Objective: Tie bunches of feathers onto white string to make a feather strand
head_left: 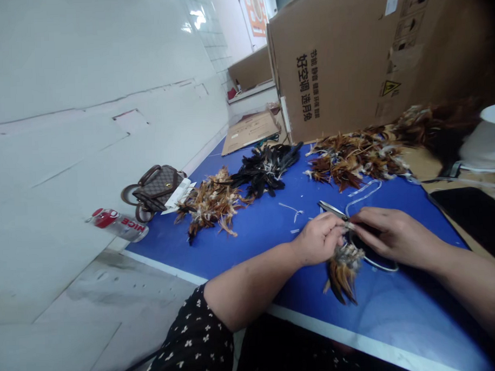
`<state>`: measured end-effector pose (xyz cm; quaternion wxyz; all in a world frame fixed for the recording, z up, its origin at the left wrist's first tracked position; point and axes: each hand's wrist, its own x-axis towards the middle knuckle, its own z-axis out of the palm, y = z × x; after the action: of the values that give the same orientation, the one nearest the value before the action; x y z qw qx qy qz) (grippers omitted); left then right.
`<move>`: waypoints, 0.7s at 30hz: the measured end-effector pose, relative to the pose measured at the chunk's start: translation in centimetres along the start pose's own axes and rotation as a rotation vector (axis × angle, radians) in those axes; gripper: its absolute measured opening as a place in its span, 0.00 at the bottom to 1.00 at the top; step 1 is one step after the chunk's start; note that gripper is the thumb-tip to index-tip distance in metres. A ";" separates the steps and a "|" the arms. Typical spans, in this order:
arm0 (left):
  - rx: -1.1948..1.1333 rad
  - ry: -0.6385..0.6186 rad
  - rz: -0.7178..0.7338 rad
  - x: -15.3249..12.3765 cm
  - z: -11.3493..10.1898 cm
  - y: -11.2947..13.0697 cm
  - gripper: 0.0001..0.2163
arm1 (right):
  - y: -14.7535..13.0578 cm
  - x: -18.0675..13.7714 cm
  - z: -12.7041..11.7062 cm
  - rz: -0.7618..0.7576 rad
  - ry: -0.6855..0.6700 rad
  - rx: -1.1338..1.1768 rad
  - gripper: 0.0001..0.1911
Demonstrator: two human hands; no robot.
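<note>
Brown with dark tips, a bundle of feathers (342, 270) hangs between the two hands near the front edge of the blue table (257, 234), its tips fanned toward the person and its quill ends gathered at the top. The left hand (320, 238) is curled closed, thumb and forefinger pinching those quill ends. The right hand (395, 235) meets it fingertip to fingertip, fingers pressed together at the same spot, though I cannot tell whether they nip the quills or a thread. A thin dark ring (378, 263) lies under the right palm. Just beyond the knuckles, what looks like a pair of small metal scissors (330, 207) and a loop of white string (363, 191) rest on the table. In my judgement the work goes best with a tight left pinch low on the quills, so the fan cannot splay. The right fingers would do well to work close against that pinch and not out along the soft vanes, which would ruffle easily. Farther out sit three loose heaps: a brown heap (210, 206), a black heap (267, 168), and a larger brown heap (352, 157) against a big cardboard box (348, 52). On the floor left of the table are a handbag (156, 188) and a bottle (119, 223) with a red label.
</note>
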<state>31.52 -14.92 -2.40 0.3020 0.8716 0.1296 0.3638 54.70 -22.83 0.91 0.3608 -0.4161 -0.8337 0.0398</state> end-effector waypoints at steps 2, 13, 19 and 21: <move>-0.010 0.006 0.007 0.0 0.0 -0.1 0.09 | 0.0 0.0 0.0 0.005 0.001 0.000 0.05; -0.013 -0.008 -0.006 0.1 -0.1 -0.1 0.09 | 0.3 -0.3 0.0 0.015 -0.023 -0.014 0.06; -0.014 -0.024 0.004 0.2 0.0 -0.3 0.10 | 0.4 -0.3 0.1 0.015 -0.005 0.005 0.06; -0.020 -0.014 0.020 0.2 0.1 -0.3 0.10 | 0.4 -0.3 0.0 0.018 -0.007 0.009 0.06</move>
<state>31.69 -14.65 -2.48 0.3078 0.8723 0.1154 0.3620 55.07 -22.74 0.56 0.3596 -0.4217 -0.8310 0.0482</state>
